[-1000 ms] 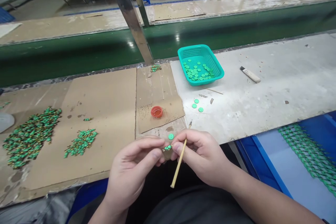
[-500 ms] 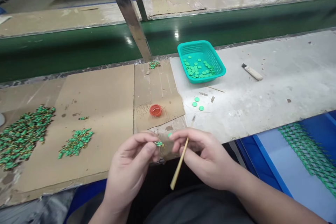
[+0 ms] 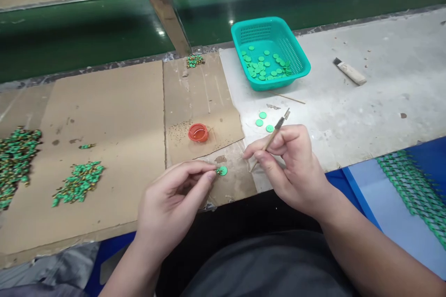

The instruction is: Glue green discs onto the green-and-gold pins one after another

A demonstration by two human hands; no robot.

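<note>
Between thumb and index finger, my left hand (image 3: 179, 192) pinches a small green and gold piece (image 3: 217, 171), which meets a round green disc (image 3: 223, 171) at the table's front edge. My right hand (image 3: 291, 162) is closed around a thin wooden brush (image 3: 270, 140), its dark tip pointing up and away. Beyond my hands, a small red cup (image 3: 198, 133) with liquid stands on cardboard. Three loose green discs (image 3: 262, 115) lie just past my right hand.
A teal basket (image 3: 304, 68) holds many green discs. Piles of green and gold pieces (image 3: 78, 182) lie at the left, with a smaller heap (image 3: 195, 61) by the metal post (image 3: 167, 16). A white-handled tool (image 3: 351, 72) and a thin stick (image 3: 288, 98) lie at the right.
The view has tilted down. My left hand has brought the small piece to the green disc. My right hand has moved right, away from the disc, and the brush now points up to the right.
</note>
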